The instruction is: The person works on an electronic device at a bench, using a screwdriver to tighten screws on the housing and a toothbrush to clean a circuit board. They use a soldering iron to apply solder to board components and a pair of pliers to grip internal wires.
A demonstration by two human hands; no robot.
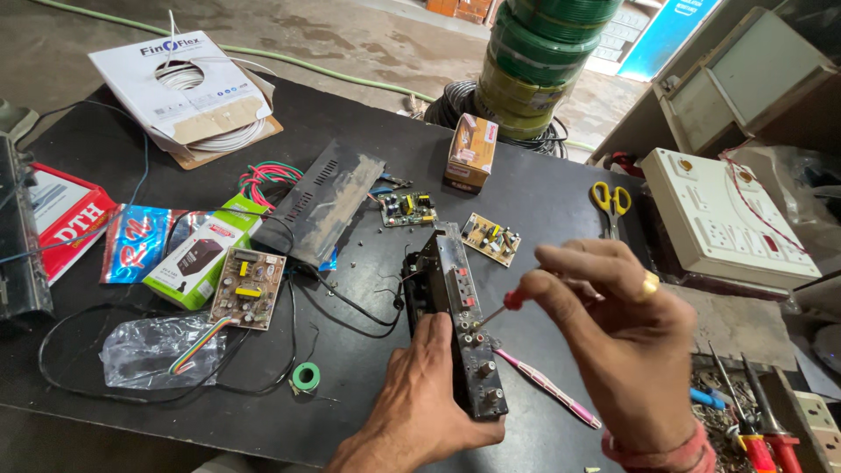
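My left hand [419, 394] grips the near end of a black electronics box [451, 302] standing on edge on the black table [105, 149], its rear panel with round sockets facing up. My right hand [618, 337], a ring on one finger, holds a thin red-handled screwdriver [510, 302] whose tip touches the panel near the sockets. A pink toothbrush [547, 388] lies on the table under my right hand. The box's dusty black cover [328, 201] lies apart to the left.
Three loose circuit boards [248, 287] [408, 208] [491, 238], a green solder roll [306, 377], packets, a wire coil box [188, 92], a small carton [470, 153], yellow scissors [611, 203], a white switch board [723, 219], stacked green wire coils [536, 61] and red tools [758, 434] at right.
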